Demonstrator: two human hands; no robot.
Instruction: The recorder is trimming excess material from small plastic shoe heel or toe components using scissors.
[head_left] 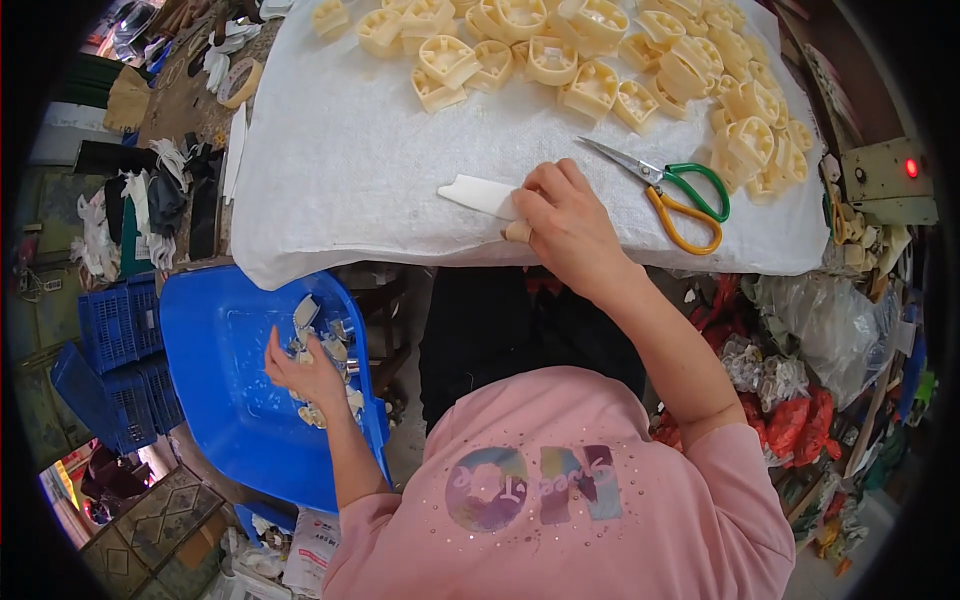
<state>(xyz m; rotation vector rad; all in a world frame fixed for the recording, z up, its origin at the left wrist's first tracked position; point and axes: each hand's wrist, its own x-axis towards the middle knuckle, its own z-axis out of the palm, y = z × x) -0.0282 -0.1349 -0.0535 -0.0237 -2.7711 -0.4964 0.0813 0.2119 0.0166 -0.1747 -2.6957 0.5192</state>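
Note:
My right hand is closed over one end of a flat white blade-shaped piece at the near edge of the white-covered table. A beige wrap shows at the tip of one digit. Scissors with one green and one orange handle lie spread beside this hand. My left hand reaches into a blue plastic tub, fingers apart, over a small heap of pale and shiny pieces. No piece can be made out in its grip.
Many cream-coloured moulded plastic parts are piled along the far and right side of the table. Blue crates stand left of the tub. Gloves hang at the left. Plastic bags and red bags lie at the right.

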